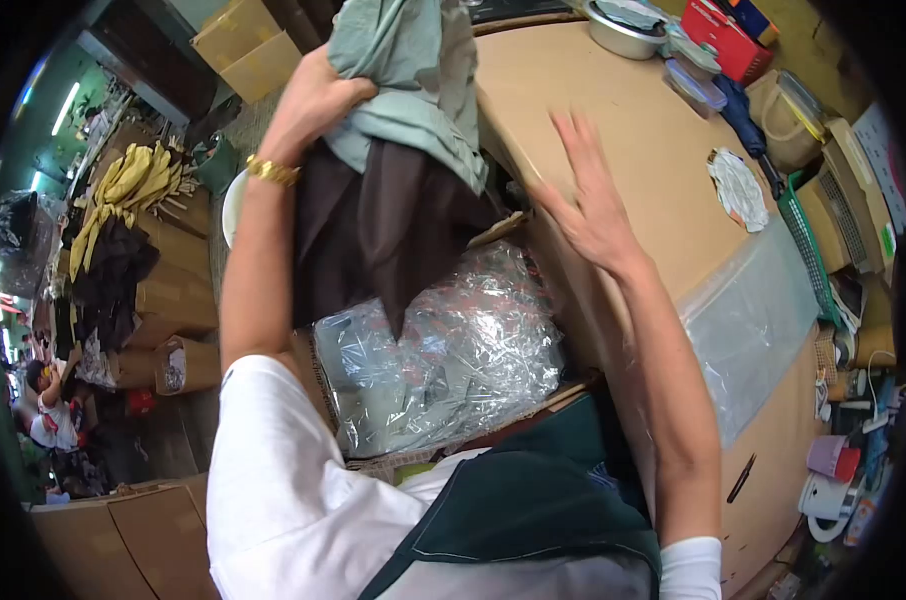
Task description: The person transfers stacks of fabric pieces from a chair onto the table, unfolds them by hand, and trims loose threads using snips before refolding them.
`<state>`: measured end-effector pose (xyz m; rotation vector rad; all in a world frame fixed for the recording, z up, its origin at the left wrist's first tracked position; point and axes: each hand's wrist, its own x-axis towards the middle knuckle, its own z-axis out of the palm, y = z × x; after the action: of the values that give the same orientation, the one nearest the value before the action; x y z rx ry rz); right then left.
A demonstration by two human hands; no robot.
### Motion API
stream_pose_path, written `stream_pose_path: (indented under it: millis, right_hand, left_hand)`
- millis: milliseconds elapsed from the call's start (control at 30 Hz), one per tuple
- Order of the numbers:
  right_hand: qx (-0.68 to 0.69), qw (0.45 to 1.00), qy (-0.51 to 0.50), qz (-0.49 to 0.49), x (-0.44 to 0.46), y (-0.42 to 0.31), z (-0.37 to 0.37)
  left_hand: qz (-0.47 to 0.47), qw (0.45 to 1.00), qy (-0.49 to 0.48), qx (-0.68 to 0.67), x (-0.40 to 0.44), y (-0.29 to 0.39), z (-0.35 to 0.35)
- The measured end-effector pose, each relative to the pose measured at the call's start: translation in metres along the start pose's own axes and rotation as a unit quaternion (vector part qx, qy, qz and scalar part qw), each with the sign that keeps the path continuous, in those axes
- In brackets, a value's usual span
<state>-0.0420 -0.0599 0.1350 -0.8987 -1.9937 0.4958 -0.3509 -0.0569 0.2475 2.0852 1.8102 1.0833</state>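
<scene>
My left hand (325,95), with a gold watch on its wrist, grips a bunched grey-green cloth (403,70). Dark brown cloth (383,220) hangs just beneath it, over an open cardboard box. Inside the box, in front of my body, lie clear plastic-wrapped packages (453,350). My right hand (588,200) is raised at the left edge of the tan table (573,90), fingers spread and slightly blurred, holding nothing.
Crumpled white material (738,190), a clear plastic sheet (753,320) and a dark pen-like object (742,478) lie on the table. Containers and a green basket (813,250) line its far right. Cartons (173,280) with yellow cloth (128,190) stand left; another person (53,410) is beyond.
</scene>
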Motion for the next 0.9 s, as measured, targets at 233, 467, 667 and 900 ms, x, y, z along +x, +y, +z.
stream_pose_path:
  millis: [233, 467, 667, 900]
  right_hand:
    - [-0.071, 0.947, -0.298, 0.096, -0.066, 0.032, 0.085]
    - [-0.017, 0.969, -0.112, 0.218, -0.13, -0.009, -0.015]
    - [0.082, 0.989, 0.108, 0.057, -0.105, 0.027, -0.096]
    - [0.522, 0.787, 0.133, 0.3, -0.129, 0.032, -0.116]
  left_hand:
    - [-0.005, 0.985, -0.093, -0.145, -0.018, 0.028, -0.091]
    - [0.032, 0.943, -0.293, -0.157, -0.023, 0.106, -0.034]
    - [0.213, 0.869, -0.417, -0.161, -0.007, 0.156, -0.049]
    - [0.371, 0.819, -0.428, -0.091, 0.029, 0.262, 0.022]
